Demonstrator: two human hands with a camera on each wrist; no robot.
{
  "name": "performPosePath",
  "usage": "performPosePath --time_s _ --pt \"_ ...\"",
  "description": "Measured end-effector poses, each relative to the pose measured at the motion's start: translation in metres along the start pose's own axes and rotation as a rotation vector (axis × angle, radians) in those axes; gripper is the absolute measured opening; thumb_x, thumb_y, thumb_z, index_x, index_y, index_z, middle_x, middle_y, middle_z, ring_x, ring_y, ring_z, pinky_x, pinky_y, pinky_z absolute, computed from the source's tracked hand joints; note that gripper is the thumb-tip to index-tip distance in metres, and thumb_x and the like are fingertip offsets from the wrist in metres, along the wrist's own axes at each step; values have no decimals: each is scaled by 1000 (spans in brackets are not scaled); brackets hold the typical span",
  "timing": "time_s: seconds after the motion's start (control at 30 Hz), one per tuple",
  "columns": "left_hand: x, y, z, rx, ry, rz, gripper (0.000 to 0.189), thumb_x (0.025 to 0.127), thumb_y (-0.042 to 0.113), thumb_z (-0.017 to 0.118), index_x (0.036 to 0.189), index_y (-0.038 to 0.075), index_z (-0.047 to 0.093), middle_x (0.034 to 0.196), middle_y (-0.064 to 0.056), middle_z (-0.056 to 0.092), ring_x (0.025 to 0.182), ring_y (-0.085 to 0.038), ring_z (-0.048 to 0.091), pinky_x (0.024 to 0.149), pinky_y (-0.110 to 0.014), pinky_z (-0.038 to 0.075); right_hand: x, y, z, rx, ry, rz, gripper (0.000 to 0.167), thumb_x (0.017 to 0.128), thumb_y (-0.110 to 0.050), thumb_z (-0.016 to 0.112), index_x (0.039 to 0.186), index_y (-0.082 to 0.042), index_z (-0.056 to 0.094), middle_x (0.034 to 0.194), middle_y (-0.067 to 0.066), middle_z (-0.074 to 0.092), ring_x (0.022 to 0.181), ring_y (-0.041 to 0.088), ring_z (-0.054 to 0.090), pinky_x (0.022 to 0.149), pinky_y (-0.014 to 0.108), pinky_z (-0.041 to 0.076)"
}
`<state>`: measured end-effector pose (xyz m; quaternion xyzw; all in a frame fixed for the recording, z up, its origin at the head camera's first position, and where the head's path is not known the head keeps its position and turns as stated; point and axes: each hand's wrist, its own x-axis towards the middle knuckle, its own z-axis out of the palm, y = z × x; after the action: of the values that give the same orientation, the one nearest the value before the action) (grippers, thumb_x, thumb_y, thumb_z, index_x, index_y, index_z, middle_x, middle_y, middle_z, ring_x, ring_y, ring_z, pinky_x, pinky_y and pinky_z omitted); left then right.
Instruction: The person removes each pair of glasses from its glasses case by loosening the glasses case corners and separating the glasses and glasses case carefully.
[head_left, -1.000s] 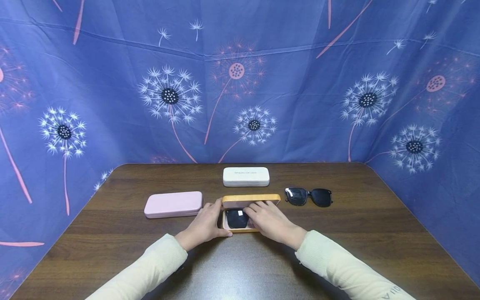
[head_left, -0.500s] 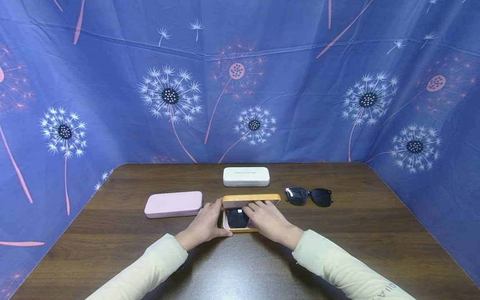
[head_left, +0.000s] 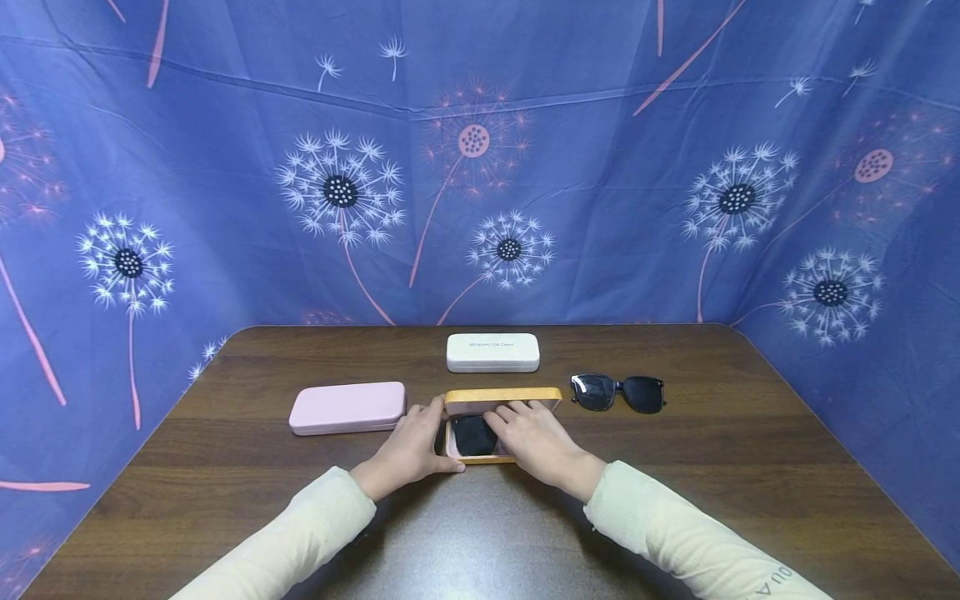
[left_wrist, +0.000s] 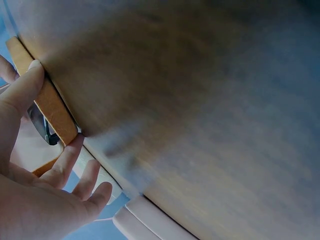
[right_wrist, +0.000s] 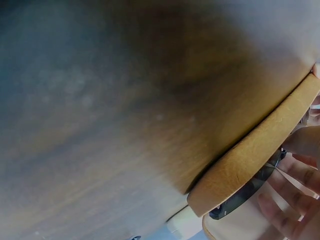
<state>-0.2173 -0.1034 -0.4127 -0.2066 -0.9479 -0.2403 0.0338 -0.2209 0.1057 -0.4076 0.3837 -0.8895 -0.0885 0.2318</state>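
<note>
Far left: pink hard-shell glasses case [head_left: 347,408], lid closed, lying flat on the wood-grain table [head_left: 187,492].

Just right of it, left hand [head_left: 402,448] grips the near end of the orange glasses case [head_left: 503,395], thumb at the front wall, fingers at the rear corner. Case stands mid-table, lid raised at the back. Looks stiff and light, likely to skid if unbraced; walls and corners seem the sound hold.

Inside it, a pair of dark sunglasses [head_left: 475,435], left lens in plain sight, the rest partly behind fingers. Judged light, rigid, glossy; lenses apt to smear or scratch, so best held by frame or bridge.

Behind, white glasses case [head_left: 492,353], closed, lettered on top.

Right hand [head_left: 542,439] reaches into the orange case, touching the sunglasses; cannot tell whether it pinches or only presses.

Farthest right, loose black sunglasses [head_left: 617,394], lenses toward the viewer.
</note>
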Motion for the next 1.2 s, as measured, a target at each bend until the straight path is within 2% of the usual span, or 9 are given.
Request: performPosePath --time_s 0.53,0.77,1.2 --pt "2 -2 2 -15 -8 -8 94 57 38 85 131 1 38 117 -13 60 108 -34 50 93 -50 40 0 -1 -2 -52 77 -25 28 70 -20 73 96 -17 62 83 -5 68 75 12 60 56 26 45" --pt "2 -1 1 -18 -12 -11 93 58 38 85 130 2 39 117 -12 60 108 -34 50 93 -50 40 0 -2 -2 -61 102 -7 29 66 -20 76 90 -17 60 78 -5 67 72 12 58 52 26 43" --pt "2 -1 2 -16 -11 -11 93 57 37 85 130 2 39 112 -10 61 106 -32 51 92 -50 40 0 -8 -5 -62 148 41 36 59 -23 79 89 -17 59 75 -5 67 72 14 59 56 28 44"
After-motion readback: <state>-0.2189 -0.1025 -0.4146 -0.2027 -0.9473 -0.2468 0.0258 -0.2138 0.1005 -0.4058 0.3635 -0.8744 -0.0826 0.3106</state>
